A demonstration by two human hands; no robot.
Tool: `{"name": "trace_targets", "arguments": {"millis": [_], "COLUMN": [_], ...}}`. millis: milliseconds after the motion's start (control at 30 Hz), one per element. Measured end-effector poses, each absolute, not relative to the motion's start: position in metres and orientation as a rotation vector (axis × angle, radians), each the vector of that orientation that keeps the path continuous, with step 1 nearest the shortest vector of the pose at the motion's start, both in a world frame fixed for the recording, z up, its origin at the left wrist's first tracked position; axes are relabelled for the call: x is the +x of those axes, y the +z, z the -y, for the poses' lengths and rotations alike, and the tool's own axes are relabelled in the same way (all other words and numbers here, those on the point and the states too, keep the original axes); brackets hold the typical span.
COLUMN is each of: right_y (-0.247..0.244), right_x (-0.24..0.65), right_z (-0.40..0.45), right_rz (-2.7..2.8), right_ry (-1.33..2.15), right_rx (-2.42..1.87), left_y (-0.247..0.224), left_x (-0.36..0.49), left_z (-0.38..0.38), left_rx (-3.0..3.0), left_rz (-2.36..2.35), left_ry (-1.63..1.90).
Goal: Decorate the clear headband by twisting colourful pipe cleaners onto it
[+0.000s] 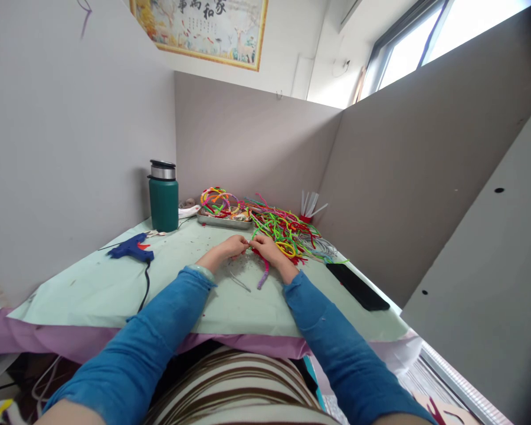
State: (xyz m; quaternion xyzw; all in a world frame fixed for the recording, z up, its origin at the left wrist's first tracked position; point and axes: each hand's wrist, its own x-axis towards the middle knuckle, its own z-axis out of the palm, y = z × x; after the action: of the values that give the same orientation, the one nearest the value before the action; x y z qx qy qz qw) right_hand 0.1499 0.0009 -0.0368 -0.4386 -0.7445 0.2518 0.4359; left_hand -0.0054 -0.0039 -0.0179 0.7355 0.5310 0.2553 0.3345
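Note:
Over the middle of the table, my left hand [236, 246] and my right hand [265, 247] meet at their fingertips. Both are closed in a pinch on a thin green pipe cleaner [249, 242], mostly covered by the fingers. Below my right hand, a pink and purple fuzzy strip [263, 276] reaches down to the cloth; its upper end is hidden. A grey pipe cleaner [239, 282] lies curved under my left hand. Just behind my hands spreads a tangled heap of colourful pipe cleaners [283, 224].
At the left stand a green bottle [163, 203] and, nearer, a blue glue gun [133, 248] with its cord. A metal tray [225, 223] holds colourful twisted pieces. White sticks [308, 203] stand at the back right; a black phone-like slab [357, 286] lies right. Grey partitions [256, 136] enclose the table.

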Motion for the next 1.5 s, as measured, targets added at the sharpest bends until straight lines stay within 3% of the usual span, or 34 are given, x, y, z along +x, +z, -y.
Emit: {"name": "trace_targets", "arguments": {"millis": [533, 1100, 1500], "right_y": [-0.036, -0.04, -0.034], "right_x": [0.149, 0.15, 0.15], "right_z": [-0.001, -0.006, -0.003], "right_rz": [1.865, 1.653, 1.499], "right_ry": [0.644, 0.885, 1.033], "right_rx": [-1.092, -1.002, -0.911], "left_y": [-0.022, -0.021, -0.018], "left_x": [-0.007, -0.008, -0.009], "left_z": [-0.002, -0.003, -0.006], "left_rx": [1.972, 1.932, 2.251], "left_rz": [-1.432, -1.325, -1.234], "left_ry": [0.675, 0.765, 0.873]}}
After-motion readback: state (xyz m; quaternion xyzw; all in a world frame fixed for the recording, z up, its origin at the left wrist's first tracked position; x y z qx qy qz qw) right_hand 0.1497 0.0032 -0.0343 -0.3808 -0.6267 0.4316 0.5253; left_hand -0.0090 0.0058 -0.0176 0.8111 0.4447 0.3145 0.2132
